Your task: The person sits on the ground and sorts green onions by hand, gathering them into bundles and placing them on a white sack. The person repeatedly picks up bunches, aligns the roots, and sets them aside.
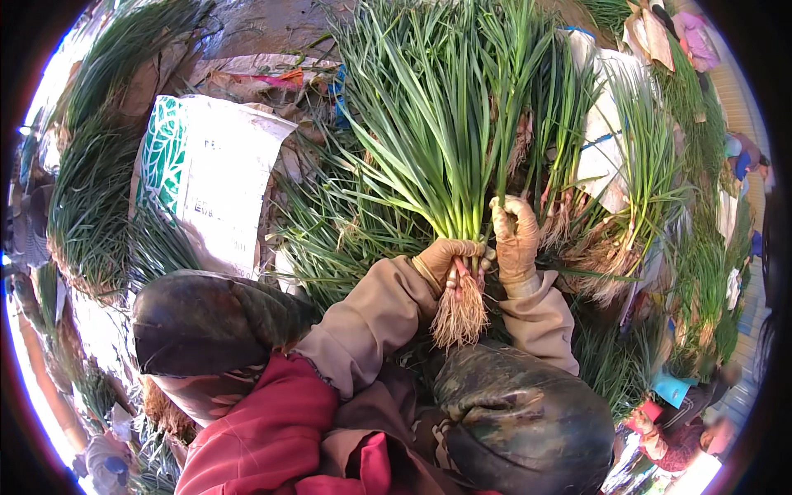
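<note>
My left hand (448, 257), in a tan glove, is closed round the lower stems of a bunch of green garlic plants (455, 204). Their leaves fan away from me, and pale stringy roots (459, 312) hang below the fist, between my knees. Just right of the bunch, my right hand (516, 238), gloved alike, has its fingers curled with thumb and forefinger brought together at a green leaf or stem. Whether that piece belongs to the held bunch I cannot tell. More rooted plants (625, 241) lie to the right of this hand.
A white printed sack (226, 179) lies at the left, beside a long heap of leafy plants (93, 210). Loose plants (346, 235) lie before my knees. Another white sack (603, 130) is behind the right-hand bunches. Several people are at the right rim, one (677, 442) at lower right.
</note>
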Available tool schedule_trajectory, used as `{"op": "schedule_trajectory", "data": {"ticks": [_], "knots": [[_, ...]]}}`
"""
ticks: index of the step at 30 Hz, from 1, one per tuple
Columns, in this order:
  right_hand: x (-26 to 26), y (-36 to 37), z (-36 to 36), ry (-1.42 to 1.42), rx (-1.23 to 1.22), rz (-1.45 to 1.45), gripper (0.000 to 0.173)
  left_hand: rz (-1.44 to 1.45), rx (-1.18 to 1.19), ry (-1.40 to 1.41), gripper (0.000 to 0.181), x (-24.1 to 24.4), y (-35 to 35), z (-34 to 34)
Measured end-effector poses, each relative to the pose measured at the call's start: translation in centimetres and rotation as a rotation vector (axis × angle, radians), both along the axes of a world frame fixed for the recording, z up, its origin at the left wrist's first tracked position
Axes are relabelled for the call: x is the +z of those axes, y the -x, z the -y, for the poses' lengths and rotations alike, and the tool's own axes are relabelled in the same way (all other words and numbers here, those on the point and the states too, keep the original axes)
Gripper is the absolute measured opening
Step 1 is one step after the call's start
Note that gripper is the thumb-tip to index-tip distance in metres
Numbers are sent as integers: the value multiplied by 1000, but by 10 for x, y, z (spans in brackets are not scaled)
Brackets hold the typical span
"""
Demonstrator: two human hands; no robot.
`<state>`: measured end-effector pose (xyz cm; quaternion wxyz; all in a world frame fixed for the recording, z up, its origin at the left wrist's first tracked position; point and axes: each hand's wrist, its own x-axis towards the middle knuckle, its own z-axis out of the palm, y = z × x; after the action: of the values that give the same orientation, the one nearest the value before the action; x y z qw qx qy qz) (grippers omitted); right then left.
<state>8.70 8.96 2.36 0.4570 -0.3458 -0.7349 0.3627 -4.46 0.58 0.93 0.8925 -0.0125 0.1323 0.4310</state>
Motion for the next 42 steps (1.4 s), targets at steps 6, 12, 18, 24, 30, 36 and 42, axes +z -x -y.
{"op": "schedule_trajectory", "data": {"ticks": [6,12,18,24,30,36,42], "knots": [[18,-15,-21,1363,153,-758,24,158,-1,-26,17,10,-5,-2],[33,6,-20,1170,-274,-410,27,228,-17,-74,16,-2,-4,5],[54,-6,-42,738,86,-304,15,-260,-25,99,19,-5,-8,6],[15,37,-17,298,-5,45,19,-518,41,229,20,17,-19,-2],[19,28,10,565,5,-423,13,-588,-2,305,24,21,-18,-3],[22,-54,-66,1022,33,-860,23,-304,70,313,16,9,-15,-3],[6,-49,27,456,443,406,14,193,388,-187,18,55,65,-6]]}}
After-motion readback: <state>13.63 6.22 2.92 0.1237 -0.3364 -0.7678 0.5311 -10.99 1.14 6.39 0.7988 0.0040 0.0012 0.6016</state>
